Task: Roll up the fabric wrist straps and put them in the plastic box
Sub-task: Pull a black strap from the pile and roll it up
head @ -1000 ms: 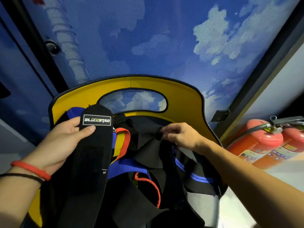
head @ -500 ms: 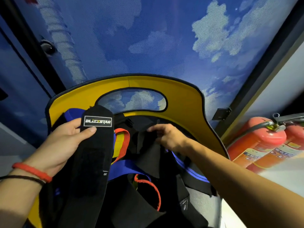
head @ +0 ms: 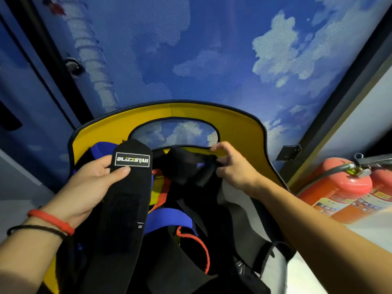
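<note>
My left hand (head: 91,185) grips the top end of a long black wrist strap (head: 125,209) with a BLIZZSTAR label, thumb pressed just under the label. The strap hangs down towards me. My right hand (head: 233,166) pinches a bunched piece of black fabric (head: 188,166) lifted from the pile. Below both hands lies a heap of straps in black, blue (head: 167,219) and red-edged (head: 201,247) fabric. They sit inside a yellow container (head: 233,126) with a black rim and a handle cut-out. No plastic box can be told apart from it.
Two red fire extinguishers (head: 343,192) stand at the right, close to my right forearm. A blue wall with a cloud print (head: 201,56) rises behind the yellow container. A dark door frame (head: 350,85) runs up the right side.
My right hand has moved up and to the right, lifting a bunch of black fabric off the pile towards the yellow rim. The left hand keeps holding the labelled strap in place.
</note>
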A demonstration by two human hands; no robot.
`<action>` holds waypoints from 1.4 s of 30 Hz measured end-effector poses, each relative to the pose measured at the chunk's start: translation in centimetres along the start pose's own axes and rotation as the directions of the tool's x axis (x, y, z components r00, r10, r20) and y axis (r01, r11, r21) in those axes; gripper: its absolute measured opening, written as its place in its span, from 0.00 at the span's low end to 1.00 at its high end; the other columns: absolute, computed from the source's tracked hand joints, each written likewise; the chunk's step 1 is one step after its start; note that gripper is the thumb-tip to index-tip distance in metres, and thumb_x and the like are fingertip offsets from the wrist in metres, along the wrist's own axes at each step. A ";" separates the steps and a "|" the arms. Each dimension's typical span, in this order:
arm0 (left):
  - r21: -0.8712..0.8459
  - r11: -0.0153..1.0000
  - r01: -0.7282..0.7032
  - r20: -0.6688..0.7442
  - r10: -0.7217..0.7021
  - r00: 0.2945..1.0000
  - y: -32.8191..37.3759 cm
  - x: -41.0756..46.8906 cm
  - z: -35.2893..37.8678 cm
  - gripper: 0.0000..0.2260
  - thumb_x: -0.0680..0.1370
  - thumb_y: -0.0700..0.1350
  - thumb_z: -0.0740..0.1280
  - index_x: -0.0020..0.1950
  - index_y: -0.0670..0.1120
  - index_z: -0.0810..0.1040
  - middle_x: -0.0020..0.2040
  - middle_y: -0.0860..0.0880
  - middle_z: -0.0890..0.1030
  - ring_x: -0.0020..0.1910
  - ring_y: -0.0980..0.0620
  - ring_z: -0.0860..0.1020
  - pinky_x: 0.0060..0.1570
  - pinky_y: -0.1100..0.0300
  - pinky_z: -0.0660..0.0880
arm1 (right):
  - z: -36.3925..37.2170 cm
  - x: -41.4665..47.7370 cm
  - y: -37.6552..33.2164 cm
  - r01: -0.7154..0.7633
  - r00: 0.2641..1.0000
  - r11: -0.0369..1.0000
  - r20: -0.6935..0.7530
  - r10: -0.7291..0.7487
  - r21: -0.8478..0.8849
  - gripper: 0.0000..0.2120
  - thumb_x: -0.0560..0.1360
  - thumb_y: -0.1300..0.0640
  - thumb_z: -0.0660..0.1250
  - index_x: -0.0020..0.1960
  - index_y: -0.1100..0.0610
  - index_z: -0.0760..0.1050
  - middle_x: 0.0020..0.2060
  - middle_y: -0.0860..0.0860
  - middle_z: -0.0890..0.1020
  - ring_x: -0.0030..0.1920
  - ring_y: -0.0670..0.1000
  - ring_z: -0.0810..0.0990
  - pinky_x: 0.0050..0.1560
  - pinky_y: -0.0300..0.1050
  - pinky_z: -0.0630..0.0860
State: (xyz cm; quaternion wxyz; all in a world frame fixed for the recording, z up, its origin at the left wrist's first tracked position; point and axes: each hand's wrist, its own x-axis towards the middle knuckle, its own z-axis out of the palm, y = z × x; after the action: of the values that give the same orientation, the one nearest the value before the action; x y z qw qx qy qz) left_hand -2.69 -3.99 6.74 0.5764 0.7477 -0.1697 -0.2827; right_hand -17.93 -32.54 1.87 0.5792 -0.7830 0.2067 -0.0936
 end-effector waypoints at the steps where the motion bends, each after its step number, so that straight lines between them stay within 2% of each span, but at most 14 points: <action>1: 0.003 1.000 0.001 0.003 -0.001 1.000 0.0 0.0 0.0 0.13 0.80 0.39 0.66 0.64 0.47 0.79 0.53 0.43 0.86 0.54 0.45 0.85 0.64 0.44 0.75 | -0.1 0.0 1.4 -0.045 0.998 0.990 0.028 0.050 -0.137 0.23 0.70 0.79 0.61 0.57 0.57 0.74 0.47 0.58 0.82 0.39 0.50 0.78 0.32 0.37 0.72; 4: 0.004 1.000 0.001 -0.006 -0.001 1.000 0.2 -0.1 0.1 0.12 0.80 0.39 0.66 0.62 0.48 0.79 0.52 0.44 0.86 0.53 0.46 0.85 0.60 0.47 0.76 | -0.9 0.3 4.5 -0.080 0.992 0.849 0.043 0.120 -0.523 0.21 0.69 0.74 0.61 0.49 0.51 0.81 0.53 0.52 0.85 0.54 0.53 0.83 0.51 0.42 0.77; 9: 0.005 1.000 0.003 -0.009 -0.003 1.000 0.5 -0.3 0.2 0.12 0.80 0.39 0.66 0.62 0.48 0.79 0.52 0.44 0.87 0.53 0.47 0.85 0.58 0.49 0.76 | -1.8 0.6 6.9 -0.073 0.956 0.669 0.140 0.259 -0.740 0.20 0.72 0.67 0.63 0.56 0.50 0.85 0.56 0.50 0.85 0.60 0.53 0.82 0.62 0.50 0.77; 11: 0.005 1.000 0.006 -0.010 -0.006 1.000 0.4 -0.2 0.3 0.12 0.80 0.39 0.66 0.63 0.48 0.79 0.53 0.44 0.86 0.54 0.47 0.85 0.58 0.49 0.76 | -1.4 0.6 6.7 -0.118 0.962 0.596 0.056 0.265 -0.794 0.13 0.77 0.53 0.65 0.57 0.50 0.84 0.59 0.51 0.81 0.63 0.55 0.77 0.64 0.52 0.74; 15: -0.005 1.000 -0.007 0.008 0.007 1.000 0.5 -0.3 0.5 0.14 0.77 0.44 0.71 0.62 0.48 0.80 0.52 0.44 0.87 0.54 0.46 0.85 0.55 0.51 0.77 | -0.1 0.2 5.0 -0.032 0.996 0.446 0.011 0.093 -0.895 0.30 0.70 0.27 0.66 0.59 0.50 0.79 0.58 0.52 0.71 0.62 0.55 0.69 0.62 0.54 0.70; 18: 0.002 1.000 -0.005 0.043 0.005 0.999 0.5 -0.3 0.3 0.37 0.57 0.63 0.82 0.62 0.49 0.80 0.54 0.44 0.86 0.54 0.46 0.85 0.56 0.50 0.76 | 1.7 0.1 4.8 0.068 0.994 0.529 0.009 -0.113 -0.846 0.30 0.68 0.32 0.73 0.57 0.53 0.72 0.54 0.53 0.72 0.56 0.57 0.73 0.54 0.51 0.74; 19: 0.001 1.000 -0.003 0.043 0.003 0.999 0.3 -0.1 0.3 0.37 0.57 0.63 0.82 0.62 0.49 0.80 0.54 0.44 0.86 0.54 0.46 0.85 0.57 0.50 0.76 | 2.3 0.3 4.8 0.093 0.991 0.555 0.024 -0.132 -0.826 0.27 0.69 0.35 0.74 0.55 0.54 0.73 0.53 0.53 0.72 0.55 0.57 0.74 0.51 0.51 0.74; 23: 0.000 1.000 0.010 0.016 -0.010 1.000 0.2 0.1 0.4 0.13 0.79 0.41 0.67 0.63 0.48 0.79 0.53 0.43 0.86 0.54 0.45 0.85 0.59 0.47 0.76 | 4.4 0.6 5.2 0.122 0.991 0.526 0.129 -0.024 -0.842 0.20 0.72 0.41 0.74 0.54 0.55 0.78 0.54 0.53 0.72 0.55 0.57 0.76 0.47 0.52 0.77; 26: 0.002 1.000 0.026 -0.009 -0.026 1.000 0.4 -0.2 0.4 0.13 0.80 0.39 0.65 0.64 0.47 0.79 0.53 0.43 0.86 0.53 0.46 0.85 0.60 0.48 0.76 | 4.7 0.9 5.8 0.147 0.987 0.507 0.161 -0.016 -0.849 0.18 0.75 0.45 0.72 0.60 0.52 0.75 0.57 0.51 0.71 0.57 0.57 0.77 0.49 0.55 0.79; 30: -0.012 0.999 0.040 -0.022 -0.040 0.999 0.6 -0.3 -0.2 0.14 0.80 0.39 0.66 0.66 0.47 0.78 0.53 0.42 0.86 0.54 0.45 0.85 0.61 0.47 0.75 | 4.9 1.8 5.6 0.197 0.975 0.460 0.223 0.003 -0.866 0.31 0.80 0.51 0.65 0.80 0.40 0.57 0.80 0.46 0.57 0.67 0.59 0.73 0.57 0.56 0.78; 33: -0.020 0.999 0.041 -0.022 -0.041 0.999 0.5 -0.4 -0.6 0.15 0.80 0.39 0.66 0.66 0.46 0.78 0.54 0.42 0.86 0.55 0.44 0.84 0.63 0.46 0.75 | 5.8 2.0 6.1 0.155 0.984 0.377 0.178 0.028 -0.913 0.34 0.81 0.50 0.64 0.81 0.40 0.51 0.81 0.45 0.53 0.67 0.59 0.71 0.55 0.54 0.78; 35: -0.023 0.999 0.037 -0.022 -0.038 0.999 0.6 -0.5 -0.7 0.14 0.80 0.39 0.66 0.66 0.47 0.78 0.54 0.42 0.86 0.55 0.45 0.85 0.63 0.46 0.75 | 6.2 1.5 6.8 0.059 0.998 0.454 0.038 -0.057 -0.889 0.33 0.78 0.53 0.67 0.78 0.45 0.56 0.75 0.50 0.60 0.61 0.61 0.75 0.49 0.56 0.78; 38: -0.017 1.000 0.018 -0.025 -0.018 1.000 0.6 -0.5 -1.0 0.14 0.80 0.39 0.66 0.65 0.47 0.79 0.53 0.43 0.86 0.54 0.45 0.85 0.62 0.47 0.75 | 5.0 1.8 6.5 -0.097 0.959 0.755 -0.264 -0.104 -0.649 0.20 0.74 0.57 0.70 0.63 0.53 0.69 0.59 0.53 0.73 0.51 0.63 0.80 0.45 0.54 0.75; 42: -0.024 1.000 0.014 -0.014 -0.014 1.000 0.8 -0.5 -1.0 0.13 0.80 0.39 0.66 0.64 0.48 0.79 0.53 0.43 0.86 0.54 0.46 0.85 0.62 0.47 0.75 | 1.9 2.6 4.7 -0.115 0.971 0.960 -0.233 0.054 -0.256 0.12 0.76 0.50 0.74 0.49 0.60 0.83 0.43 0.52 0.84 0.43 0.51 0.79 0.44 0.48 0.74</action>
State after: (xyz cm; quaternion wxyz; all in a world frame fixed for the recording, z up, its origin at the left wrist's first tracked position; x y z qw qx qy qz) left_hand -2.41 -3.10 7.82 0.5845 0.7439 -0.1569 -0.2834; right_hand -15.83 -33.14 -3.45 0.4444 -0.8290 0.3147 -0.1274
